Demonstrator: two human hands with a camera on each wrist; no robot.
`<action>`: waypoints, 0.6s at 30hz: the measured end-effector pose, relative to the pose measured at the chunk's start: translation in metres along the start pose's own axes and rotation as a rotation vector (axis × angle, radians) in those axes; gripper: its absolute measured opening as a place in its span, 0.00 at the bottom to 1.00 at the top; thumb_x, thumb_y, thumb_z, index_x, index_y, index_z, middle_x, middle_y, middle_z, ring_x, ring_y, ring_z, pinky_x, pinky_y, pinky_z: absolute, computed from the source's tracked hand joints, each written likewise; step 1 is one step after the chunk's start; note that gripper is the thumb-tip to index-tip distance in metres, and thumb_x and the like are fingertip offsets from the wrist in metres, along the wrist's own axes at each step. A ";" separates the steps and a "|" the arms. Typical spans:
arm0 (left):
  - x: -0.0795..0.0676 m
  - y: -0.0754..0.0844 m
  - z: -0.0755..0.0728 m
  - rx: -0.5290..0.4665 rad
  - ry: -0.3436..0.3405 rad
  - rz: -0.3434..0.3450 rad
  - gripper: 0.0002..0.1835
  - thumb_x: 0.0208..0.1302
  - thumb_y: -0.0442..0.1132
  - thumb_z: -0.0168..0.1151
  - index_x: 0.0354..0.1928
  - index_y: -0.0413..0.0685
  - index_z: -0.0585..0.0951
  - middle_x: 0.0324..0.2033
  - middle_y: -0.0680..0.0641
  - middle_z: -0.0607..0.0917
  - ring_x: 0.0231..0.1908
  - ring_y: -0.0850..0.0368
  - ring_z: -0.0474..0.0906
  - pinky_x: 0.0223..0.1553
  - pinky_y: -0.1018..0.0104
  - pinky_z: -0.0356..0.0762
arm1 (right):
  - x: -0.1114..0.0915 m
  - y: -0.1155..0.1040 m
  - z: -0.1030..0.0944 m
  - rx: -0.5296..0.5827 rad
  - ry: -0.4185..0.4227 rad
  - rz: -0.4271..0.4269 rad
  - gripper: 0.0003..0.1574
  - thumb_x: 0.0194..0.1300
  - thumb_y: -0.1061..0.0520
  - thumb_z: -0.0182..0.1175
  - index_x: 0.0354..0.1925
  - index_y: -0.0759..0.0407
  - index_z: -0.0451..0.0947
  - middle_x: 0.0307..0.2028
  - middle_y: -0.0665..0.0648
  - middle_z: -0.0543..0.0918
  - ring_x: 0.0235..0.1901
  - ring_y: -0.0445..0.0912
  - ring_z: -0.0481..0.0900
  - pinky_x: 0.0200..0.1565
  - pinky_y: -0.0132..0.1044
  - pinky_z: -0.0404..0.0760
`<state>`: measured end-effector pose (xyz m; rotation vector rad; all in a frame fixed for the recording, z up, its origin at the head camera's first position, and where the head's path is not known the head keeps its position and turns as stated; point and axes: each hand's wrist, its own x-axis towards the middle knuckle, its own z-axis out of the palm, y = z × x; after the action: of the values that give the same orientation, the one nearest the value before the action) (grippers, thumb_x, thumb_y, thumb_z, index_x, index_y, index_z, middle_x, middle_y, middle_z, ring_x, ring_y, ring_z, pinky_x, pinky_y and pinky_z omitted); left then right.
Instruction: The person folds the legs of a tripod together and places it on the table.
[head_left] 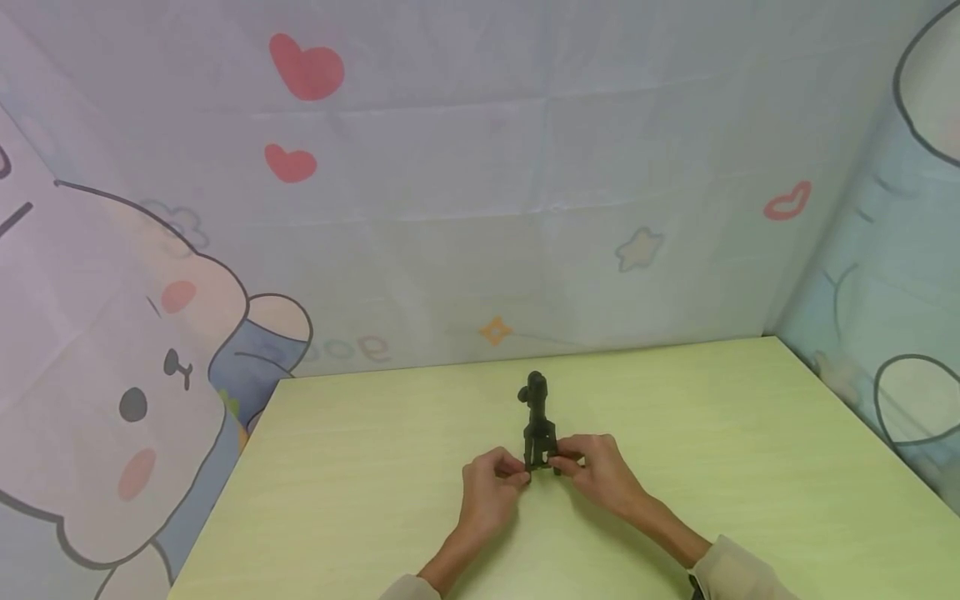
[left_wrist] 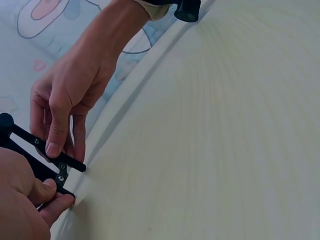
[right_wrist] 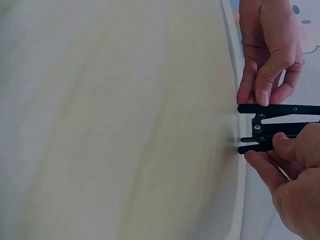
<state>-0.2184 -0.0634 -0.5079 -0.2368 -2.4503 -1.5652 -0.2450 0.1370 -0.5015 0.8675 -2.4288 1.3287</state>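
Observation:
A small black mini tripod point(head_left: 537, 412) stands at the middle of the table, its rounded head uppermost and its legs a little apart. My left hand point(head_left: 486, 493) pinches the lower end of one leg between thumb and fingertips. On the other side, my right hand point(head_left: 603, 477) pinches another leg point(left_wrist: 74, 162) near its foot. Small hinged braces with screws point(right_wrist: 257, 127) link the legs close to the feet, between the two hands. In the right wrist view a third leg end shows beside the leg at my right hand.
The pale yellow-green table point(head_left: 360, 467) reaches back to a cloth backdrop point(head_left: 465, 167) printed with hearts and a star. Similar printed cloth hangs at the left and right sides. A dark strap piece point(head_left: 696, 587) shows at my right sleeve.

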 end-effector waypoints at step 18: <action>-0.006 0.005 0.010 -0.030 0.104 -0.072 0.10 0.56 0.23 0.74 0.26 0.44 0.86 0.23 0.53 0.87 0.27 0.63 0.83 0.33 0.69 0.79 | -0.001 -0.003 0.002 -0.008 0.009 0.018 0.07 0.63 0.70 0.70 0.40 0.67 0.89 0.37 0.59 0.91 0.35 0.46 0.89 0.36 0.33 0.87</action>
<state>-0.2122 -0.0527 -0.5095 -0.0716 -2.3817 -1.6024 -0.2421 0.1348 -0.5007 0.8378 -2.4383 1.3257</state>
